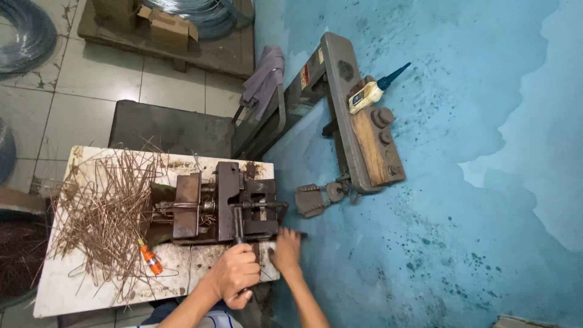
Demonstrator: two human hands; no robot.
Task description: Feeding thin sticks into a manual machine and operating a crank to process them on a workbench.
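A rusty metal bending machine (221, 206) stands on a stained white table (73, 291). My left hand (237, 274) is closed in a fist around the machine's dark lever handle (237, 228), at the near edge of the table. Just to its right, my right hand (286, 249) lies against the machine's near right corner with the fingers pointing at its base. A short dark tip (302, 235) shows beside those fingers, and I cannot tell whether the hand grips it. Thin wire pieces sit in the machine's left jaw (182, 208).
A heap of short brown wire pieces (103, 212) covers the table's left half, with a small orange and white bottle (150, 259) near it. Right of the table runs a grey metal beam (340, 109) bearing a wooden plank (371, 149) and a yellow bottle (368, 95). Wire coils (27, 33) and a cardboard box (170, 27) lie on the tiled floor.
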